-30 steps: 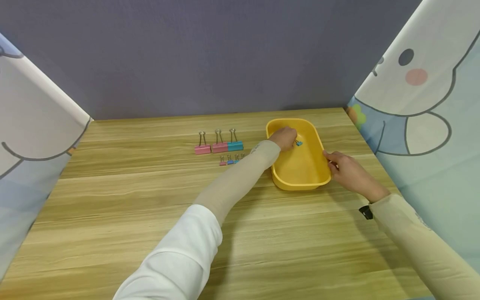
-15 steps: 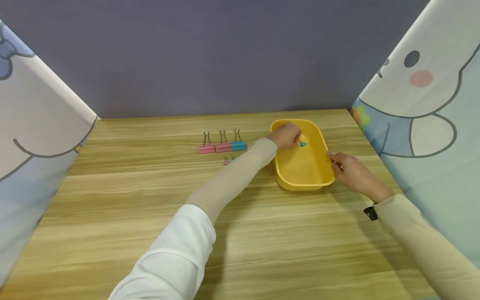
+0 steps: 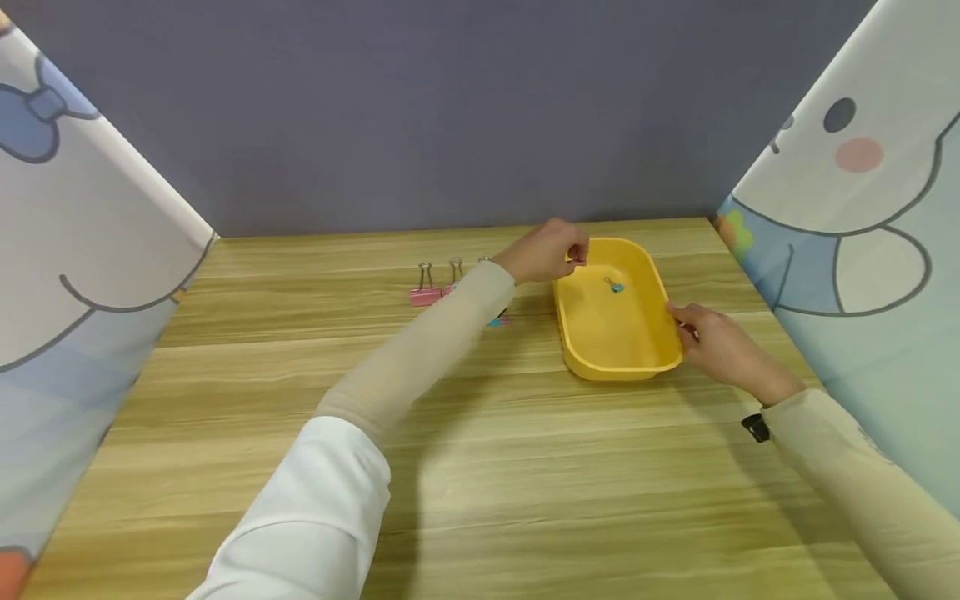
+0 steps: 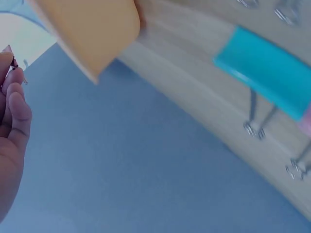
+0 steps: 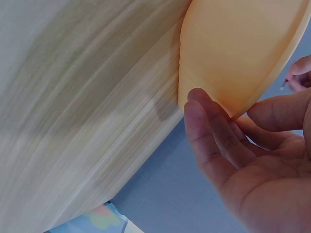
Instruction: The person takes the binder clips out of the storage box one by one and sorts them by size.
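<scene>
My left hand (image 3: pixel 547 252) is raised over the far left corner of the yellow plastic tray (image 3: pixel 618 342). Its thumb and fingertips pinch a small pink binder clip (image 3: pixel 577 262), mostly covered by the fingers. Inside the tray lies a small blue binder clip (image 3: pixel 616 287). At the tray's right side my right hand (image 3: pixel 712 342) grips the rim between thumb and fingers, as the right wrist view also shows. Left of the tray a large pink binder clip (image 3: pixel 425 297) lies on the table. A large blue binder clip (image 4: pixel 265 70) shows in the left wrist view.
Small binder clips (image 3: pixel 497 322) lie in front of the large ones, partly hidden by the left sleeve (image 3: pixel 420 350). A dark grey panel (image 3: pixel 450 117) rises behind the wooden table (image 3: pixel 562 483). Printed cloths hang on both sides.
My left hand has come up out of the tray toward its far left corner, now with a small pink clip showing in the fingers. The right hand keeps its grip on the rim.
</scene>
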{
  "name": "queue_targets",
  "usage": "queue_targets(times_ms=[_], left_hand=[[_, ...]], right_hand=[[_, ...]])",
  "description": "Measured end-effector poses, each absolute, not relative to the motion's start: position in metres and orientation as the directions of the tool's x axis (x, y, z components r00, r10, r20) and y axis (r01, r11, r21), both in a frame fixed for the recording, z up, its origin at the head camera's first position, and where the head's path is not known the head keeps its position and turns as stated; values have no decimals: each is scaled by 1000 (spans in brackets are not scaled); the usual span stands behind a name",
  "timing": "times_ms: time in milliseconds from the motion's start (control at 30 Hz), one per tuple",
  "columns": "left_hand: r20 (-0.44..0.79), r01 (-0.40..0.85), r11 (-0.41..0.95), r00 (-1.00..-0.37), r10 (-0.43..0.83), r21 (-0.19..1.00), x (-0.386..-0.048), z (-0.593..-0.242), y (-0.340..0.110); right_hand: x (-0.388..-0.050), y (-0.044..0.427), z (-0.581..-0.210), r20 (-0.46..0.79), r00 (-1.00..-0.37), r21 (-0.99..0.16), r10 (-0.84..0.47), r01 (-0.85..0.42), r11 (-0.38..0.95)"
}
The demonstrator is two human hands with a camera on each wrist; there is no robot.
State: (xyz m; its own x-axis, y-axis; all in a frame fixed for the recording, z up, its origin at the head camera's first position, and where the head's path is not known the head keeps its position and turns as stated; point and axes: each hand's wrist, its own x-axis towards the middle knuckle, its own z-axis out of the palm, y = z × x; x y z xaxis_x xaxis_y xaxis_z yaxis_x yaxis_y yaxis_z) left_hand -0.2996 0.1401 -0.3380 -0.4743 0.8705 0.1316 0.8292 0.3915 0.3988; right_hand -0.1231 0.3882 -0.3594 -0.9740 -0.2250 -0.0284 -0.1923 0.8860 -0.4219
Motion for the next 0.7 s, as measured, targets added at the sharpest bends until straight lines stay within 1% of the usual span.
queue_targets(times_ms=[167, 300, 533, 700], left_hand=[[173, 840, 377, -469, 866, 391, -299, -328, 121], [180, 840, 382, -475, 861, 386, -296, -323, 105], [186, 855, 397, -473, 861, 335, -292, -330, 69], [127, 841, 427, -488, 863, 332, -283, -339, 41]], right_hand=[[-123, 389, -357, -44, -973, -433, -226, -185, 882], [-123, 391, -356, -46, -972, -425, -232, -191, 885], [-122, 393, -357, -44, -968, -424, -249, -208, 882], [-122, 396, -355, -50, -967, -417, -248, -206, 885]])
